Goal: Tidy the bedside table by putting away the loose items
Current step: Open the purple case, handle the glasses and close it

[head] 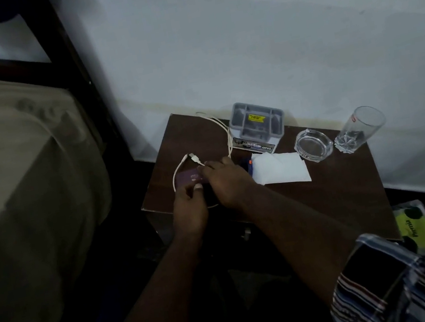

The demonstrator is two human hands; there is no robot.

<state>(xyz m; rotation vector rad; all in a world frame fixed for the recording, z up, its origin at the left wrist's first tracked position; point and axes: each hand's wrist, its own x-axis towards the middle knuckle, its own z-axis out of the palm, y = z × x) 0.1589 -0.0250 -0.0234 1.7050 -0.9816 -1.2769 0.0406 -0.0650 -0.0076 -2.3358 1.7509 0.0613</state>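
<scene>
On the dark wooden bedside table [334,196] a small purple card-like item [190,178] lies near the left front corner. My left hand [190,210] pinches its near edge with thumb and fingers. My right hand [226,179] rests on its right end, fingers closed over it. A white charging cable [218,128] loops around the item, its plug [195,159] just beyond my fingers. A white tissue [281,168] lies to the right, with a blue and orange object [248,164] partly hidden between it and my right hand.
A grey compartment organiser [257,124] stands at the table's back edge against the white curtain. A glass ashtray [313,145] and a drinking glass [360,129] sit at the back right. The bed [18,178] is on the left. A green packet [420,232] lies on the floor right.
</scene>
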